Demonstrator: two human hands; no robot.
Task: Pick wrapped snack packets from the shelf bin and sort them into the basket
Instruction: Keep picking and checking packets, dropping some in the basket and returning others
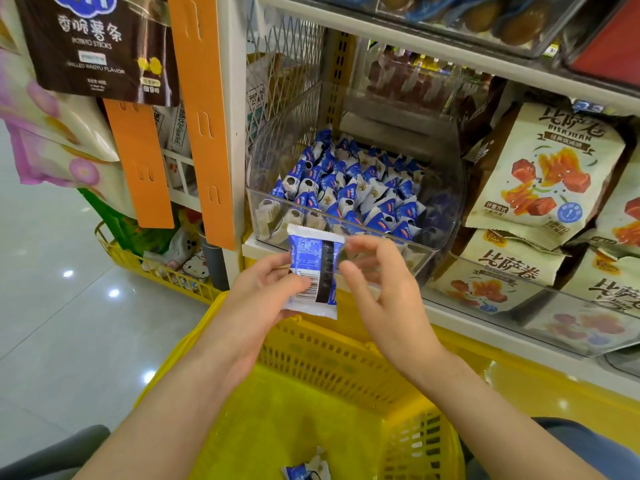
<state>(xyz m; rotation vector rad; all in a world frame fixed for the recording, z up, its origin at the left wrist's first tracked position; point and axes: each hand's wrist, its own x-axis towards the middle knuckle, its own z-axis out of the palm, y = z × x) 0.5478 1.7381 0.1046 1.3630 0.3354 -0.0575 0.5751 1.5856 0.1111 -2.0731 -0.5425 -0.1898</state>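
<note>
You held the snack packet (311, 268) in the centre of the frame, in your left hand (259, 296). Its thumb lay over the barcode at the lower left of the wrapper and the other fingers were behind it, so this hand was clamped on the packet. The packet's long axis stood nearly upright, with its printed back turned to you. Your right hand (377, 285) was just beside the packet, on the right. Its fingers were apart and loosely bent, and gripped nothing. Whether a fingertip touched the upper right corner I could not tell. The packet hung in front of the clear shelf bin (273, 143), where many similar packets (349, 188) lay, and over the far rim of the yellow basket (346, 344). The open basket was straight below, toward the bottom of the frame, with one packet already on its floor (304, 472). In my judgement the drop belonged to the left hand, and the way was downward and a little toward you.
</note>
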